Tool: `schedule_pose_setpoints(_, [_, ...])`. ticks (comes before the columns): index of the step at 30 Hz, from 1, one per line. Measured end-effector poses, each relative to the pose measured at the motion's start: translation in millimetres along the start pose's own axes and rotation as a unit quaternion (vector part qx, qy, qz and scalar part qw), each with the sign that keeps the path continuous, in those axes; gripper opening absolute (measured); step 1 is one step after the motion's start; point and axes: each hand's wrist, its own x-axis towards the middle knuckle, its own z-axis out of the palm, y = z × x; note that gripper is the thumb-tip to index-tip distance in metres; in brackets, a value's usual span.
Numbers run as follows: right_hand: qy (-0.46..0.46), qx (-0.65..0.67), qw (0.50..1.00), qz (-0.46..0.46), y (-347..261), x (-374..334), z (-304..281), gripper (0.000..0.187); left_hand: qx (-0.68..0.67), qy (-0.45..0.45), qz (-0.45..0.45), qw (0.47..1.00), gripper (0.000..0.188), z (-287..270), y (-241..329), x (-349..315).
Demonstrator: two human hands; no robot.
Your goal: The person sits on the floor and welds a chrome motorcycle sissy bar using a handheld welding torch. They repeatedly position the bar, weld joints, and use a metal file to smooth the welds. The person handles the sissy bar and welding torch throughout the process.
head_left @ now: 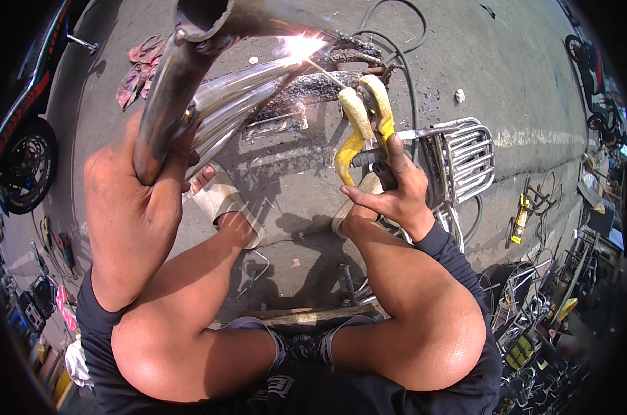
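Arc lit at the tube work

Left hand (133, 207): you have it closed around the metal tubes (169, 104), raised at upper left above your sandalled left foot; some fingers hidden behind the tubing. Right hand (403, 194): you grip the yellow electrode holder (355, 116), one digit along its right-hand side; remaining fingers partly hidden. The thin rod (326, 74) slants up-left from the holder to a white-pink glare (303, 47) at the tubes' far portion; exact contact obscured by brightness. A chromed rack (465, 159) lies right of the holder. Dark cable (413, 79) loops across the floor beyond.
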Motion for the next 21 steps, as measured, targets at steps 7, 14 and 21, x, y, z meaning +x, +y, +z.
schedule_pose_setpoints(7, [0.002,0.007,1.000,-0.002,0.6,1.2,2.7,0.128,0.003,0.009,-0.001,1.000,0.015,0.8,0.7,-0.4])
schedule_pose_setpoints(14, [0.000,-0.003,1.000,0.004,-0.9,3.8,2.5,0.128,-0.001,0.015,-0.008,1.000,0.012,1.4,3.6,0.3])
schedule_pose_setpoints(21, [0.075,0.047,0.996,-0.023,0.5,6.5,7.6,0.117,0.043,0.011,0.028,0.999,0.022,1.2,3.0,5.8])
